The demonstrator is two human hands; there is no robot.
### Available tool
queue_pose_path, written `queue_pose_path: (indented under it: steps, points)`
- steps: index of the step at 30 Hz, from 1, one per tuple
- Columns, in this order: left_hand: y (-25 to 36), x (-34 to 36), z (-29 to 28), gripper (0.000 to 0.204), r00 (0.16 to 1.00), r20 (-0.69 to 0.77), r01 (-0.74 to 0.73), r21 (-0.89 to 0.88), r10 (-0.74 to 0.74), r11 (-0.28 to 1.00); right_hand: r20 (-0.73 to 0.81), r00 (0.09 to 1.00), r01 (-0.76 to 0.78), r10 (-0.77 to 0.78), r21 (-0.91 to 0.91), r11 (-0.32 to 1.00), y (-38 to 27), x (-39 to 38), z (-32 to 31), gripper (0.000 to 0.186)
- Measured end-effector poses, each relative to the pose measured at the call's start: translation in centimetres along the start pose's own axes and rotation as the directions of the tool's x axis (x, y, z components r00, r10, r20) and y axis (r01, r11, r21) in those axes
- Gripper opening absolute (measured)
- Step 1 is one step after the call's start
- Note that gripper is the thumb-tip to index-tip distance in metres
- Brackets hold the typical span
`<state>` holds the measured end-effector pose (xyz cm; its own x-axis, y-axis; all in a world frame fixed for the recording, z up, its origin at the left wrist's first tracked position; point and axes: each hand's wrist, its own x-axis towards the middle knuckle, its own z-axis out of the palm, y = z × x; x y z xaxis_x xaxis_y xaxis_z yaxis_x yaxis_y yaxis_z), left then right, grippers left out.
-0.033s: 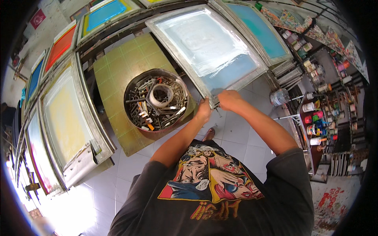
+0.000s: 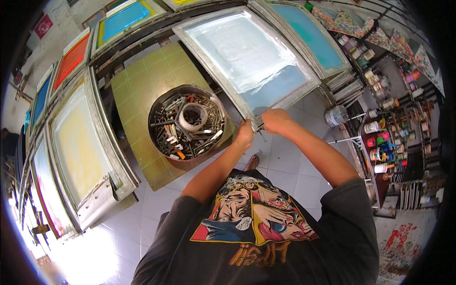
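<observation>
A silk-screen frame point(image 2: 285, 105) with pale mesh, smeared with white ink, lies slanted ahead of me. My left hand point(image 2: 244, 135) is closed on the left side of its near corner, thumb and fingers at the frame's edge. Right beside it, my right hand point(image 2: 277, 121) is curled shut against the near edge of the same corner. What its fingers hold is hidden under the hand. A thin metal bolt point(image 2: 264, 137) sticks out below the corner, between the two hands.
Left of the frame, a round tin point(image 2: 161, 154) of bolts and metal bits, with a tape roll point(image 2: 193, 117), rests on a greenish board point(image 2: 137, 80). More screens surround it, including a yellowish one point(image 2: 78, 137) and a teal one point(image 2: 311, 38). Paint pots point(image 2: 380, 154) stand right, near a clear bottle point(image 2: 336, 116).
</observation>
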<state>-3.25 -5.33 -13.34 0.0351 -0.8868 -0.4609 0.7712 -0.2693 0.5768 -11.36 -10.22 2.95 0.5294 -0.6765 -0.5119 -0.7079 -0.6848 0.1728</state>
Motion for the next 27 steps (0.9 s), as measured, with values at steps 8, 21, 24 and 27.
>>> queue_pose_path:
  steps: [8, 21, 24, 27]
  points:
    - [1.4, -2.3, 2.3, 0.049, 0.956, -0.262, -0.035, 0.354, 0.135, 0.934, 0.080, 0.988, -0.142, 0.135, 0.085, 0.986, 0.3, 0.0, 0.1, 0.018]
    - [3.7, -4.5, 8.5, 0.051, 0.845, 0.425, -0.521, 0.791, 0.324, 0.319, -0.168, 0.975, -0.003, 0.147, 0.651, 0.759, 5.5, 1.8, 2.4, 0.040]
    - [2.8, -2.7, 8.6, 0.040, 0.834, 0.449, -0.543, 0.769, 0.319, 0.338, -0.155, 0.982, 0.052, 0.110, 0.775, 0.629, 7.1, 2.2, 2.5, 0.037]
    - [2.8, -2.5, 8.9, 0.026, 0.833, 0.429, -0.526, 0.811, 0.349, 0.257, -0.221, 0.964, 0.095, 0.148, 0.805, 0.585, 9.1, 1.7, 2.0, 0.036]
